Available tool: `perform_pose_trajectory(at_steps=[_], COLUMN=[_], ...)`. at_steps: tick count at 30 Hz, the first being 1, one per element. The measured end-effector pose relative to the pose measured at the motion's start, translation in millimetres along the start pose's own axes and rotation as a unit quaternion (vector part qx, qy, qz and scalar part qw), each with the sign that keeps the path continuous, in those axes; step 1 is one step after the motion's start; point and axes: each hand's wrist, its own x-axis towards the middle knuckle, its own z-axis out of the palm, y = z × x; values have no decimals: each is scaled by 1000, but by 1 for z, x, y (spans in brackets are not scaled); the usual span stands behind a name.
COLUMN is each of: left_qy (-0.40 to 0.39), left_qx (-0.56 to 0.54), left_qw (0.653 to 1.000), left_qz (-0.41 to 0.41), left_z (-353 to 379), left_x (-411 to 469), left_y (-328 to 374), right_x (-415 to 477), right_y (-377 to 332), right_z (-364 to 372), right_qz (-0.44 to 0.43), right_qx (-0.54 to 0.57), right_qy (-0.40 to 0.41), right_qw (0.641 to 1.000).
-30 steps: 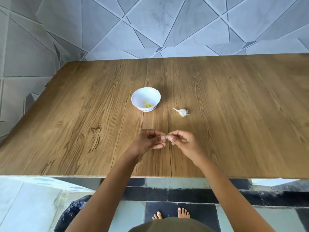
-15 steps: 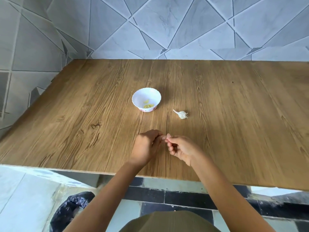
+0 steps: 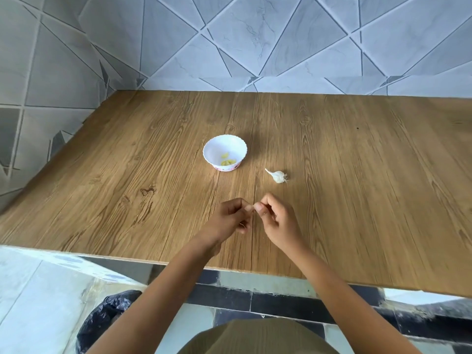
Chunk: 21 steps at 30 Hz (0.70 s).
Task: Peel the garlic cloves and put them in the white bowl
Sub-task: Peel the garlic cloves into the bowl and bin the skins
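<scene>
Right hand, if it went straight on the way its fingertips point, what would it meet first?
The left hand: the right hand points its fingertips across at it, and both pinch a small pale piece, likely a garlic clove, between them.

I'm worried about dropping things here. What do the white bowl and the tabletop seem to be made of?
White bowl: probably plastic or melamine, glossy, thin scalloped rim, pink printed band at the base. Tabletop: likely wood-grain laminate, matte; bold grain pattern, thin pale front edge.
</scene>
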Motion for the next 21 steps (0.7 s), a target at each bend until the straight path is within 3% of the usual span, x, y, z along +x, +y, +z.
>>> perform_pose_trajectory(at_steps=[2, 5, 9, 11, 12, 13, 16, 17, 19, 21], left_qy=[47, 92, 98, 94, 94, 96, 70, 43, 10, 2], left_qx=[164, 292, 347, 357, 346, 321, 97, -10, -151, -153], left_qw=[980, 918, 872, 862, 869, 886, 985, 998, 988, 988], left_qz=[100, 252, 332, 346, 341, 321, 125, 46, -41, -25], left_z=[-6, -9, -11, -14, -14, -13, -8, -7, -7, -9], left_x=[5, 10, 12, 14, 13, 12, 6, 4, 3, 4], left_y=[-5, -8, -13, -17, -18, -19, -14, -11, -8, -7], right_x=[1, 6, 11, 9, 9, 9, 7, 6, 6, 7], right_y=[-8, -21, -26, -25, -26, -26, -24, -23, -22, -23], right_z=[2, 5, 0, -2, -2, -1, 2, 3, 4, 3], right_qz=[164, 385, 507, 528, 526, 515, 411, 363, 309, 344], right_qx=[79, 249, 444, 484, 485, 461, 244, 182, 153, 237], right_qy=[-36, -34, -40, -48, -47, -44, -42, -35, -32, -38], right_qw=[983, 888, 738, 697, 697, 721, 878, 913, 938, 908])
